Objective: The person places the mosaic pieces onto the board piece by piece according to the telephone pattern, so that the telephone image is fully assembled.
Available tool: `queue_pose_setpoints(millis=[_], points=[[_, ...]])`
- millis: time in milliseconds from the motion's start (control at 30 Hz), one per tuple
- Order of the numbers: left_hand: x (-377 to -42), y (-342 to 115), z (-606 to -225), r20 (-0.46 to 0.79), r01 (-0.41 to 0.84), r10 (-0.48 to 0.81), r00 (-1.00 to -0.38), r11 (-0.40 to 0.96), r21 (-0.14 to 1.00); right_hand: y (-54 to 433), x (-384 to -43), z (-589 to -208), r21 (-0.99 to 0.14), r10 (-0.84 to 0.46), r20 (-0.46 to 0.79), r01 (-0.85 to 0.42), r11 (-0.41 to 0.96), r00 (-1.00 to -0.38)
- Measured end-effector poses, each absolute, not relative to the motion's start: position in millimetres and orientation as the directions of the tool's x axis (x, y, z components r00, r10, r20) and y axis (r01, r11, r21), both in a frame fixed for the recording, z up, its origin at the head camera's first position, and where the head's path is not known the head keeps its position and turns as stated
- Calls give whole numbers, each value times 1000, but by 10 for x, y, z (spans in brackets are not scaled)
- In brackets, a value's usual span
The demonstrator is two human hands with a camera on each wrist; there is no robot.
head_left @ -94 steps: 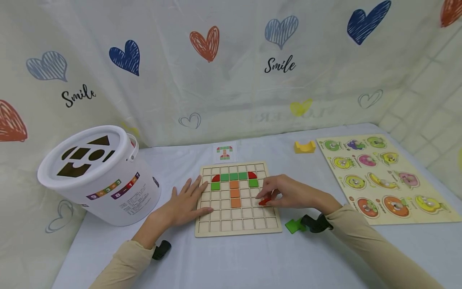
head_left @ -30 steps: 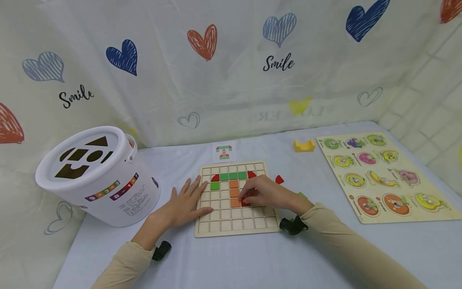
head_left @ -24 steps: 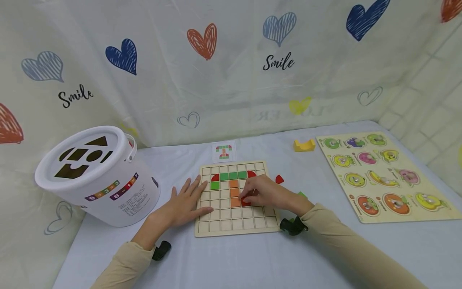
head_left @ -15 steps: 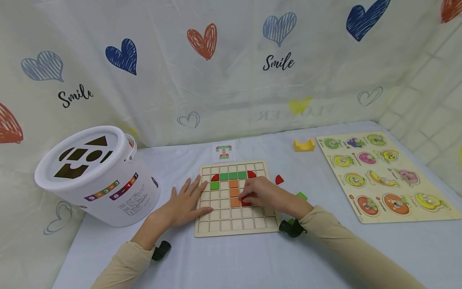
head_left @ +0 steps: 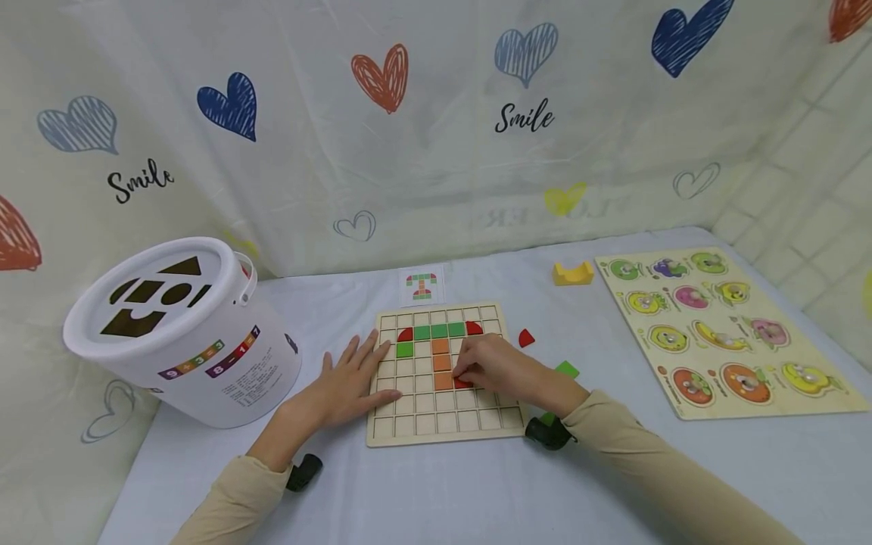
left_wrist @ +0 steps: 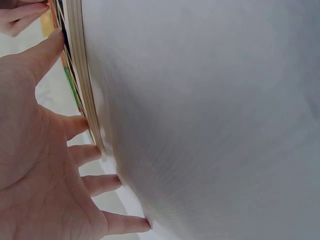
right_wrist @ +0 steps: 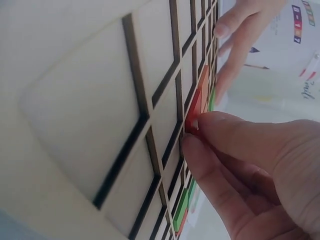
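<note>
A wooden grid board [head_left: 436, 428] lies on the table, with green, orange and red tiles set in its upper cells. My left hand [head_left: 344, 386] rests spread over the board's left edge; in the left wrist view its fingers [left_wrist: 100, 184] are straight. With thumb and fingertips, my right hand [head_left: 500, 367] pinches a red quarter-circle tile [head_left: 462, 384] at the cell just right of the lowest orange tile [head_left: 443, 381]. In the right wrist view that red tile [right_wrist: 192, 111] sits low at the grid, partly covered by the fingertips. The right hand hides several cells behind it.
Right of the board lie a loose red tile [head_left: 526, 337] and green tiles [head_left: 567, 369]. A small pattern card [head_left: 421, 287] is behind the board. At the left stands a white bucket [head_left: 204, 378]; at the right, a yellow block [head_left: 573, 274] and a fruit puzzle board [head_left: 671, 409].
Since the oldest frame my right hand has carried the red tile leftward to beside the lowest orange tile, uncovering a loose red tile. Over the last second it has barely moved. The left hand stays put.
</note>
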State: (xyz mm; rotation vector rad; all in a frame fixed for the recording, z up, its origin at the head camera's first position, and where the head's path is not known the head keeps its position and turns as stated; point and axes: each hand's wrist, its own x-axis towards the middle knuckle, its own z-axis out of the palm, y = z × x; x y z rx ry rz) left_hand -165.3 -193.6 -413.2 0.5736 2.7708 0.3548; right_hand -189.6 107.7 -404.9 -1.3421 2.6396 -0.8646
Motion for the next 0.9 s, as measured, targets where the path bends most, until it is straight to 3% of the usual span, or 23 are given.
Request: queue_pose_setpoints(millis=[233, 433, 667, 900], points=[[-1650, -1939, -4130, -235, 343, 415, -879, 892, 294, 1134, -1906, -4031, -564, -773, 173, -705, 430, -611], [-1649, -1930, -4127, -229, 346, 420, -878, 888, 301, 1346, -1982, -3943, -654, -757, 127, -628, 422, -641], [-1660, -1936, -4136, -232, 348, 419, -878, 891, 290, 1763, -2140, -3815, -634, -697, 124, -597, 492, -706], [-1650, -1937, -4136, -237, 344, 414, -879, 894, 288, 2013, -2211, -3797, -588, -680, 88, -589, 554, -728]])
